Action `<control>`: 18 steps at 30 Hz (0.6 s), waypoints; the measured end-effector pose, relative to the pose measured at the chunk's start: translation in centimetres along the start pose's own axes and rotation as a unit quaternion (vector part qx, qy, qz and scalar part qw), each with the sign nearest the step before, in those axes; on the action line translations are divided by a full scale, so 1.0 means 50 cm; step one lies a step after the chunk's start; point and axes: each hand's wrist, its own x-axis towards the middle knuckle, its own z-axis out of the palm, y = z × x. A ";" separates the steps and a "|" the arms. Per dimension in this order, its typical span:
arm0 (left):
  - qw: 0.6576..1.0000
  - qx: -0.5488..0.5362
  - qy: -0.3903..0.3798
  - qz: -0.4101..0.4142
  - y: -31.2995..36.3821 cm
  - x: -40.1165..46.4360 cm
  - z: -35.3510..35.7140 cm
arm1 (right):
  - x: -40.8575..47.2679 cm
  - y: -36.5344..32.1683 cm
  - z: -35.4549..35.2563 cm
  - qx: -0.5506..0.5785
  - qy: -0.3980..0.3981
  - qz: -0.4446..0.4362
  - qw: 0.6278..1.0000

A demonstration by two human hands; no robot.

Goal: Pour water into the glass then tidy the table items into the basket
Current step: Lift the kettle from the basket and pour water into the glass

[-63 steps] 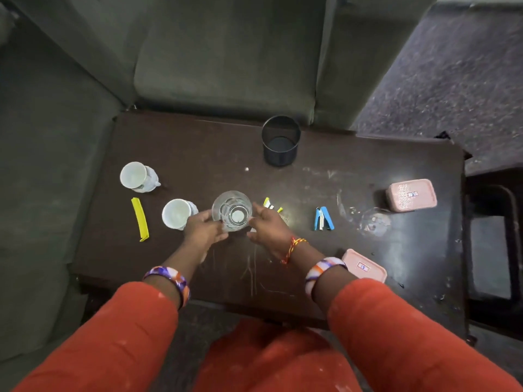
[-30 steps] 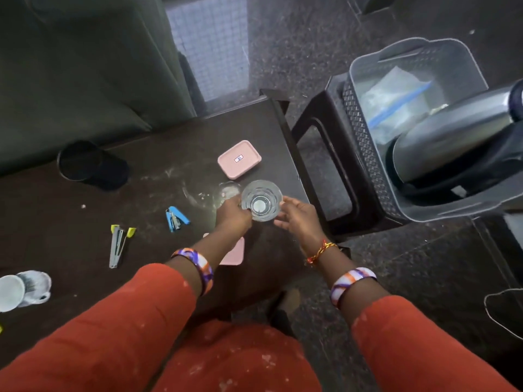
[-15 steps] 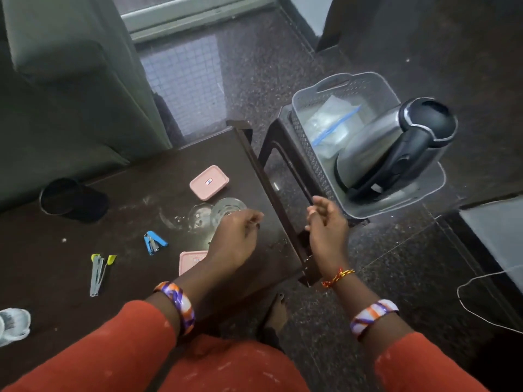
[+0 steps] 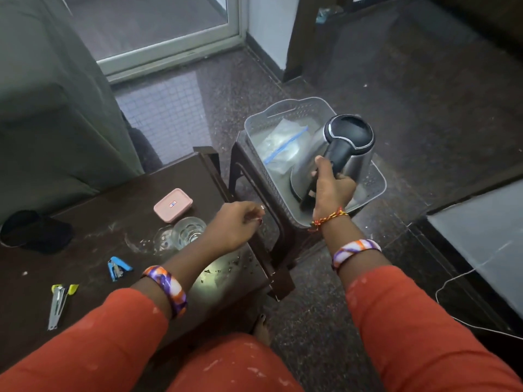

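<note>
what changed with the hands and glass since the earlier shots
Both hands let go of the glass, now set near the table's right end. The right hand reached into the basket and grips the kettle handle; the left hand hovers free. Kettle still in the basket.

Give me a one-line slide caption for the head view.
Right hand grips the kettle handle inside the grey basket; left hand hovers beside the empty glass on the table.

Orange sleeves point(image 4: 410, 321), purple-orange-white bangles point(image 4: 356, 248) on both wrists, red-yellow thread point(image 4: 329, 219)
</note>
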 end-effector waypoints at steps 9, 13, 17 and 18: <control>1.000 0.017 0.010 -0.003 0.029 0.002 0.009 | 0.025 -0.044 -0.032 0.002 0.009 -0.026 1.000; 0.999 0.005 0.032 -0.002 0.036 0.005 -0.008 | 0.038 -0.107 -0.059 0.028 0.006 -0.039 0.999; 0.998 -0.005 0.061 -0.002 0.040 0.001 -0.036 | 0.001 -0.142 -0.079 0.016 -0.060 -0.087 0.994; 0.998 -0.007 0.068 -0.003 0.038 -0.001 -0.045 | -0.010 -0.151 -0.084 0.021 -0.080 -0.095 0.992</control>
